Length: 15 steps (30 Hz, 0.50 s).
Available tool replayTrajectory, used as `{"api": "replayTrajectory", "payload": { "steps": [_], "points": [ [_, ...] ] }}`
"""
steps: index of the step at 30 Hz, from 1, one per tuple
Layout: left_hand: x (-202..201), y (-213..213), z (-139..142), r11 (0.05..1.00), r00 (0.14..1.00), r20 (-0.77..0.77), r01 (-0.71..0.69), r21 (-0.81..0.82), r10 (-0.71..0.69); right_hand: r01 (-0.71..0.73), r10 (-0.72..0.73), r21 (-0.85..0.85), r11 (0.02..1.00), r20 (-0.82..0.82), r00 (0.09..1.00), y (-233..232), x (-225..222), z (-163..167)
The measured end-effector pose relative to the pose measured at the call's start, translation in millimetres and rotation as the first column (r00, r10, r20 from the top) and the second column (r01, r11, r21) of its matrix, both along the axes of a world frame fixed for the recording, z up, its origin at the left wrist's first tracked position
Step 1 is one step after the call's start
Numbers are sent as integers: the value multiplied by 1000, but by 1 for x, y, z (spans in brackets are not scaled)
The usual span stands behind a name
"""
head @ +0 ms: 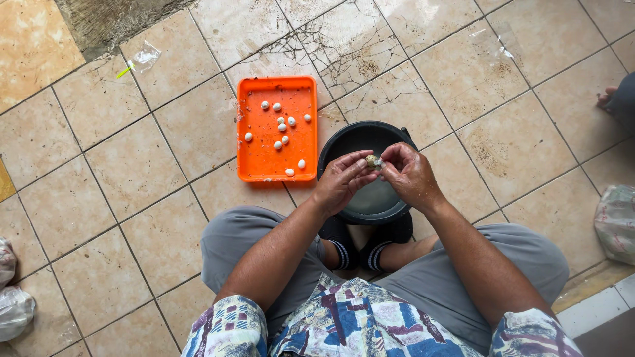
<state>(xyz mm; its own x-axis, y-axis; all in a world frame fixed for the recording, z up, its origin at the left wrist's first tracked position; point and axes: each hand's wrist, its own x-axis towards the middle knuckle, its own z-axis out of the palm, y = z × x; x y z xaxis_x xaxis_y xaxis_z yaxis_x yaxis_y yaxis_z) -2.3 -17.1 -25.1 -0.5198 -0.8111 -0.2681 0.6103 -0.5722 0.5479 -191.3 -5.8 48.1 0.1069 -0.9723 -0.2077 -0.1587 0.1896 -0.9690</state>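
Note:
A small speckled egg (pixel 372 160) is pinched between the fingertips of both hands over a black bucket (pixel 344 142). My left hand (pixel 342 180) grips it from the left and my right hand (pixel 408 174) from the right. To the left of the bucket an orange tray (pixel 258 165) lies on the tiled floor, with several small white peeled eggs (pixel 282 125) scattered on it. I am squatting, knees in grey trousers on either side of the bucket.
Cracked beige floor tiles (pixel 463 79) surround me. Plastic bags sit at the left edge (pixel 12 307) and the right edge (pixel 615 221). Another person's foot (pixel 605 98) shows at the upper right. A scrap of clear plastic (pixel 142 58) lies at the upper left.

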Motion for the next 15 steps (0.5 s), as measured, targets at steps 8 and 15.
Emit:
{"api": "replayTrajectory", "payload": {
  "steps": [8,15],
  "points": [
    [6,-2,3,998,1000,-12,28,-58,-29,-4,-93,-184,983,-512,854,-6,-9,12],
    [4,-1,3,994,994,107,36,-106,-25,-245,29,-426,871,-453,891,1,1,26]
  ]
}}
